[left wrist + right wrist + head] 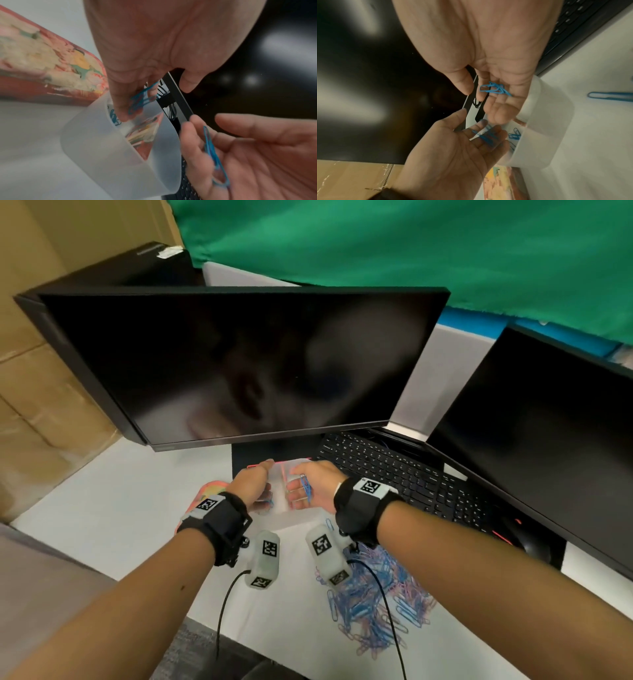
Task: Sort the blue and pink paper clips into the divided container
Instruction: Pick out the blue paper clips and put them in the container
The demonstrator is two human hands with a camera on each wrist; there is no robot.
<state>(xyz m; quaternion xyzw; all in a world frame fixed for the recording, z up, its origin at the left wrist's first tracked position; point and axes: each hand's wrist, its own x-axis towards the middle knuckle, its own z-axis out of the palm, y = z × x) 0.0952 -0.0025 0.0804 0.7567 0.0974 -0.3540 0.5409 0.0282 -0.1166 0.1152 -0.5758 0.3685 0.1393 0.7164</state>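
Observation:
A translucent white divided container (294, 518) stands on the desk under both hands. My left hand (265, 496) tilts over its left compartment, fingers nearly straight, with several blue clips (139, 100) sliding off them. More blue clips (515, 134) lie inside that compartment. My right hand (296, 491) hovers palm-up beside it, fingers relaxed, and a few blue clips (494, 89) rest loose on them. A mixed pile of blue and pink clips (376, 601) lies on the desk near my right forearm. The container's other compartment is mostly hidden by the hands.
A dark monitor (239, 364) overhangs the desk just behind the container. A black keyboard (404, 477), a mouse (531, 546) and a second monitor (548, 433) sit at the right. A pink patterned book (205, 491) lies left of the container. One stray blue clip (611, 96) lies on the desk.

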